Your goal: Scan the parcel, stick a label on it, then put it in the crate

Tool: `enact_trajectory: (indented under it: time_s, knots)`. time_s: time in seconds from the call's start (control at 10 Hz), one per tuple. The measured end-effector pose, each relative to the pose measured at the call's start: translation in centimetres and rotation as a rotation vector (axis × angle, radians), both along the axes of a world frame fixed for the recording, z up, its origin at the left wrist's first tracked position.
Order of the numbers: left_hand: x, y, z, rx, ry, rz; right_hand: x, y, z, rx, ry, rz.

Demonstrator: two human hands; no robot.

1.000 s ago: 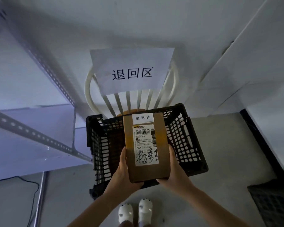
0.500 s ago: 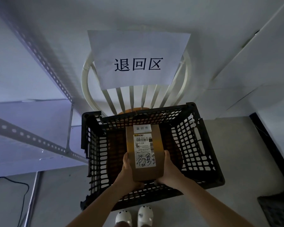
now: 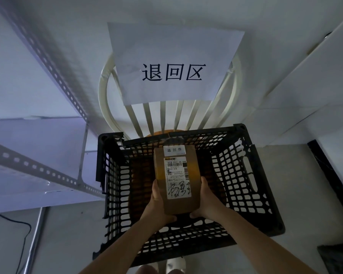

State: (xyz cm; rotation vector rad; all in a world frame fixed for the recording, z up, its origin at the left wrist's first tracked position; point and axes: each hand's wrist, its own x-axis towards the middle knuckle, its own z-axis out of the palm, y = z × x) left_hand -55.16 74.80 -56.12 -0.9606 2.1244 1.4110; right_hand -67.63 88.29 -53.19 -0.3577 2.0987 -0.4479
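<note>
A brown cardboard parcel sits low inside the black lattice crate, held flat from both sides. It carries a white shipping label with a barcode and scrawled handwriting, plus a small white sticker at its far end. My left hand grips the parcel's near left edge. On the near right edge is my right hand. Both forearms reach over the crate's near rim. The crate's floor under the parcel is hidden.
The crate rests on a cream slatted chair with a white paper sign hung on its back. A perforated metal shelf frame stands at left, a black cable lies on the floor, white boxes at right.
Both hands have carried the parcel forward and down, from above the crate's near rim to inside the crate. The view has closed in on the crate.
</note>
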Motion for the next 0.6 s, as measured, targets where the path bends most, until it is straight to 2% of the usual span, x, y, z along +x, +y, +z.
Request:
enact_trajectory:
  time_s: [0.1,0.2,0.3,0.4,0.6]
  knots:
    - [-0.1,-0.2,1.7,-0.012,-0.015,0.0,0.4,-0.4,0.9,0.019,0.027,0.047]
    - [-0.3,-0.6,5.2,-0.116,-0.053,-0.014,1.1,-1.2,3.4,0.04,0.082,0.054]
    - [-0.4,-1.7,10.9,-0.332,-0.03,-0.175,1.8,-2.7,8.7,0.003,0.278,0.148]
    - [-0.4,-3.3,17.9,-0.501,0.075,-0.293,1.8,-4.3,15.4,0.013,0.424,0.277]
    - [-1.0,-7.1,30.4,-0.835,0.272,-0.316,1.1,-8.2,29.6,-0.027,0.783,0.451]
